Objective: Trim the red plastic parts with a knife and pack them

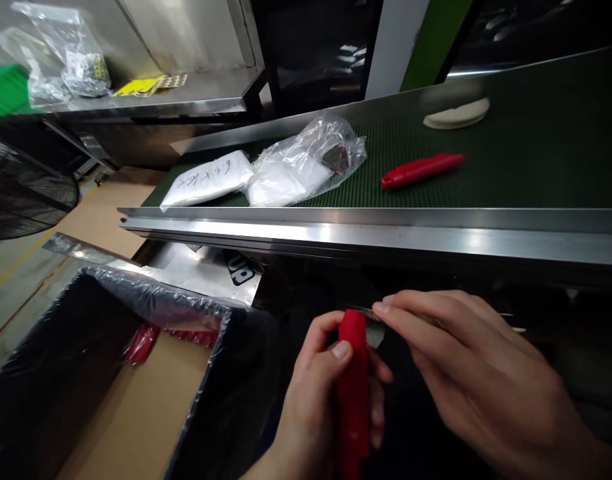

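Note:
My left hand is wrapped around a long red plastic handle, held upright with its flat end up and the thumb pressed on its side. Just right of that end, my right hand pinches a thin metal piece between thumb and fingertips. Only a sliver of the metal shows, so its kind is unclear. It reaches toward the top of the handle; whether they touch, I cannot tell. A similar red handle with a hole at one end lies on the green conveyor belt ahead.
On the belt lie a clear plastic bag, a white packet with handwriting and an off-white curved piece. A metal rail edges it. At lower left stands a bin lined with black plastic; a fan is far left.

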`<move>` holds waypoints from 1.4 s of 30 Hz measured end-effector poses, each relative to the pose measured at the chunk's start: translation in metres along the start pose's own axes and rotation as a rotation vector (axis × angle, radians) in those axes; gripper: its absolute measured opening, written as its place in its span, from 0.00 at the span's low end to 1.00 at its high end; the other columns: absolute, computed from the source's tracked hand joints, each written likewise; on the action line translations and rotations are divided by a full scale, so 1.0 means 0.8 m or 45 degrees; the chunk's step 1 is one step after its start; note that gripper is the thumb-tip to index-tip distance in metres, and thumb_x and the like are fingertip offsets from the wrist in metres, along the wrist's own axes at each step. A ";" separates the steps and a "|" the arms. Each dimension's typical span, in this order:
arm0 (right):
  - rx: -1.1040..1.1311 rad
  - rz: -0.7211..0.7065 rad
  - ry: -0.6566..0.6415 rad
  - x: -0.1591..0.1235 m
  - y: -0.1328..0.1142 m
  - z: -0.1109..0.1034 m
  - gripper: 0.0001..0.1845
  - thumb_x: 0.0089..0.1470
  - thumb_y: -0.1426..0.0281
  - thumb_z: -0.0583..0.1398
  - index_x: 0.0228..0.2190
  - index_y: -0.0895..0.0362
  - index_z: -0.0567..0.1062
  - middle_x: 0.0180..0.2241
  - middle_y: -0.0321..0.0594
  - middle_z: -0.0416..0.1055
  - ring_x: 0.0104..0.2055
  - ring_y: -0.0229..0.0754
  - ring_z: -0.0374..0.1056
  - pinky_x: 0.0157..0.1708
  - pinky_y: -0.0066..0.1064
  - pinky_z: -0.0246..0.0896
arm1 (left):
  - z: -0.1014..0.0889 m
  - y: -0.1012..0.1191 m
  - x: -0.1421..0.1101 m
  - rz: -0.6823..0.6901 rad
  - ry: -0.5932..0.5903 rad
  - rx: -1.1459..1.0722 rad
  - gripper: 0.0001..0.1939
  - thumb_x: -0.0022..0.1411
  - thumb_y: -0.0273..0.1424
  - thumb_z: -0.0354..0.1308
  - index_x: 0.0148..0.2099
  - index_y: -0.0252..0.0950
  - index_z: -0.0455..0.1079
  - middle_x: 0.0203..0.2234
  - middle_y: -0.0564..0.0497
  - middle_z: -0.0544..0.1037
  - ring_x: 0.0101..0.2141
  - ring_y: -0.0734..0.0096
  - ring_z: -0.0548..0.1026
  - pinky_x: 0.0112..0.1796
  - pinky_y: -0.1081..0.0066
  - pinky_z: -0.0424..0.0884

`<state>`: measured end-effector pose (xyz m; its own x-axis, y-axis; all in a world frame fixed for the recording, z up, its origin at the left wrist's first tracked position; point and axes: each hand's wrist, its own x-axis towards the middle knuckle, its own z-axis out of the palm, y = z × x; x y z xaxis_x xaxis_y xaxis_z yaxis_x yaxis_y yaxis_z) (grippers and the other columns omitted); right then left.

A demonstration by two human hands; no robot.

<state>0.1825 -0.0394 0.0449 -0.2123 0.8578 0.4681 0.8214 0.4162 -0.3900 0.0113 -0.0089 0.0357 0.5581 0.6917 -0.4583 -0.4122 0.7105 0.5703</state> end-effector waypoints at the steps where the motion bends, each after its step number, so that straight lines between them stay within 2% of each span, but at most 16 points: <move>1: -0.006 0.004 0.000 0.000 -0.001 0.001 0.22 0.59 0.83 0.54 0.53 0.58 0.70 0.48 0.46 0.69 0.50 0.44 0.66 0.48 0.40 0.61 | 0.000 0.000 -0.001 -0.001 0.003 -0.013 0.14 0.64 0.38 0.50 0.50 0.40 0.58 0.28 0.51 0.75 0.18 0.77 0.68 0.15 0.80 0.65; 10: -0.041 0.010 -0.003 0.001 -0.008 0.003 0.20 0.60 0.81 0.55 0.52 0.58 0.72 0.48 0.46 0.70 0.50 0.45 0.66 0.47 0.41 0.61 | -0.006 0.000 -0.008 0.002 -0.021 -0.068 0.12 0.65 0.38 0.50 0.49 0.41 0.61 0.28 0.52 0.74 0.18 0.79 0.67 0.16 0.81 0.65; 15: -0.022 -0.015 -0.007 0.001 -0.009 0.002 0.23 0.57 0.85 0.56 0.53 0.60 0.71 0.48 0.47 0.69 0.50 0.44 0.65 0.47 0.41 0.60 | -0.003 0.003 -0.007 0.004 -0.019 -0.075 0.13 0.65 0.39 0.50 0.49 0.40 0.60 0.30 0.51 0.74 0.19 0.79 0.66 0.16 0.82 0.65; 21: -0.031 -0.021 -0.007 -0.001 -0.010 0.004 0.21 0.58 0.84 0.56 0.52 0.62 0.72 0.47 0.47 0.69 0.49 0.44 0.65 0.46 0.41 0.60 | -0.009 -0.006 -0.008 -0.031 -0.023 -0.100 0.15 0.62 0.41 0.53 0.48 0.41 0.60 0.27 0.53 0.74 0.17 0.79 0.66 0.15 0.81 0.65; 27: -0.034 0.030 -0.019 -0.004 -0.015 0.010 0.21 0.58 0.84 0.56 0.52 0.60 0.72 0.47 0.45 0.70 0.48 0.43 0.65 0.46 0.40 0.60 | -0.005 -0.008 -0.009 -0.049 0.037 -0.164 0.15 0.63 0.43 0.50 0.49 0.42 0.60 0.25 0.54 0.72 0.17 0.79 0.64 0.14 0.81 0.63; 37: -0.038 -0.041 0.001 -0.008 -0.026 0.014 0.20 0.57 0.85 0.55 0.50 0.62 0.73 0.45 0.47 0.71 0.45 0.44 0.65 0.42 0.39 0.59 | -0.001 0.002 -0.008 -0.088 0.108 -0.189 0.12 0.65 0.44 0.47 0.48 0.47 0.60 0.19 0.58 0.62 0.18 0.79 0.57 0.16 0.82 0.62; 42: -0.005 -0.047 -0.025 -0.014 -0.032 0.016 0.21 0.56 0.85 0.55 0.50 0.62 0.74 0.46 0.47 0.70 0.46 0.45 0.65 0.43 0.39 0.59 | 0.000 0.006 -0.006 -0.052 0.166 -0.210 0.12 0.65 0.43 0.49 0.48 0.47 0.62 0.25 0.56 0.67 0.19 0.78 0.62 0.16 0.80 0.65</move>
<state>0.1573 -0.0558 0.0391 -0.2529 0.8476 0.4666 0.8148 0.4466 -0.3696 0.0069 -0.0090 0.0406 0.4833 0.6650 -0.5694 -0.5094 0.7426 0.4348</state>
